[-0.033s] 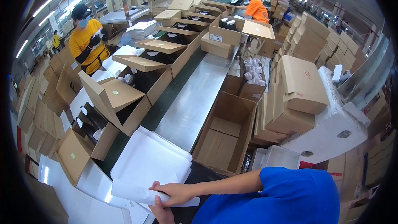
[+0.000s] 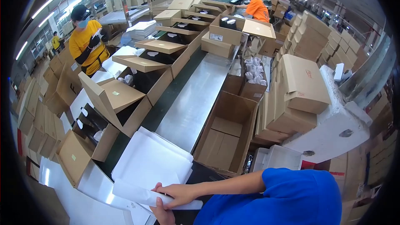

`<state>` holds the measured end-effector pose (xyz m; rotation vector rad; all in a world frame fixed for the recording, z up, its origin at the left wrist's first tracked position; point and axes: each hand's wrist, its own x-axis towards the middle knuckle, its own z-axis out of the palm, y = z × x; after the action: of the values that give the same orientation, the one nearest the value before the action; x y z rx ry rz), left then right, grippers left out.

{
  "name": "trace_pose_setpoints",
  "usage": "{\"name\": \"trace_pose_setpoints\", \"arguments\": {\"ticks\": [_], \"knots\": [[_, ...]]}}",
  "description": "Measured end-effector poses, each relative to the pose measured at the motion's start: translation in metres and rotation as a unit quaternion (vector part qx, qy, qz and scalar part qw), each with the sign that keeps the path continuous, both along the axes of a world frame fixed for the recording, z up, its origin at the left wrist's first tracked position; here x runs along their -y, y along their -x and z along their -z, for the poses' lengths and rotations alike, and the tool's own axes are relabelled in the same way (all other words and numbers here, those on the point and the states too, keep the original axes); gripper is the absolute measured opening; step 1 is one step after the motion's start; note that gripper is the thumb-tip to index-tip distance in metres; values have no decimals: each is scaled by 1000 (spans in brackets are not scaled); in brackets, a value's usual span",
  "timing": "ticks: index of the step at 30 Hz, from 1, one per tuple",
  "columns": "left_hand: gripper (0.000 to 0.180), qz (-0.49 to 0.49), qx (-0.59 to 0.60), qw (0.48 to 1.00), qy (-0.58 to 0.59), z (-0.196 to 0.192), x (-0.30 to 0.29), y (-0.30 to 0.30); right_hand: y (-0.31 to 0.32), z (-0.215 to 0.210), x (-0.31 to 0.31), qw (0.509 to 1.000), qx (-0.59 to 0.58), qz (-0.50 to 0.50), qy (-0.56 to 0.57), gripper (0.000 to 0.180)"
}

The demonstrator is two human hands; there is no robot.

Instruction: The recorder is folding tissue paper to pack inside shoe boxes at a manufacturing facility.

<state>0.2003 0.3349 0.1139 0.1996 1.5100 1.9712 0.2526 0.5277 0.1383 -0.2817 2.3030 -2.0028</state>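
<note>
A rolled or folded sheet of white paper (image 2: pixel 131 192) lies across the near edge of a stack of white paper sheets (image 2: pixel 152 154). My right hand (image 2: pixel 178 194) comes over it from the right, with its fingers closed around the roll. From below, my left hand (image 2: pixel 162 213) grips the same paper with its thumb up in front; its other fingers are mostly hidden. The two hands almost touch. Just beyond the stack, to the left, an open cardboard box (image 2: pixel 104 141) holds black boots (image 2: pixel 89 127) with white paper stuffing.
A line of open boxes (image 2: pixel 160 81) runs along the green conveyor (image 2: pixel 146 121) beside a metal plate (image 2: pixel 191 100). An open carton (image 2: pixel 223 137) stands to the right, near stacked boxes (image 2: pixel 306 79) and a white foam block (image 2: pixel 329 133). A co-worker in yellow (image 2: pixel 85 43) stands at left.
</note>
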Motion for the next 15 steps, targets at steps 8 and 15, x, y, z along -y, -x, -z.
{"name": "trace_pose_setpoints", "arguments": {"ticks": [8,15], "knots": [[78,-85,104,984,-118,-43,-4,-3,-23,3,-43,982,-50,39,-181,54],[79,-89,192,968,-133,-44,6,1,-35,15,5,938,-289,1,-189,103]]}}
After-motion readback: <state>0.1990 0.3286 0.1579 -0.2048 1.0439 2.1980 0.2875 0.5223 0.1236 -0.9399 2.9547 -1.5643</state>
